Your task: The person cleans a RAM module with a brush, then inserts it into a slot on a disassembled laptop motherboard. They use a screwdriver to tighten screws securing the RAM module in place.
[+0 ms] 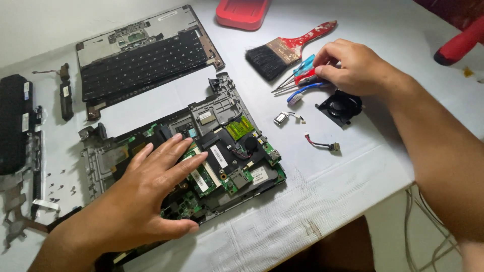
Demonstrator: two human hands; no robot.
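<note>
White cloth is covering the table (pixel 353 166), creased and faintly checked, with laptop parts lying across it. Starting at the grip, the right hand (pixel 353 68) is curling its fingers around the handles of the screwdrivers (pixel 301 75); whether it has fully closed on one I cannot tell. Their thin metal shafts are pointing left and toward the person, away from the palm, just beside a bristly black paintbrush (pixel 287 50) with a red handle. A round black fan (pixel 340 107) is sitting under the wrist. Well to the left, the left hand (pixel 151 186) is pressing flat, fingers spread, holding nothing, on the opened laptop base (pixel 227 146) with its green boards. A detached keyboard panel (pixel 146 55) is lying beyond.
</note>
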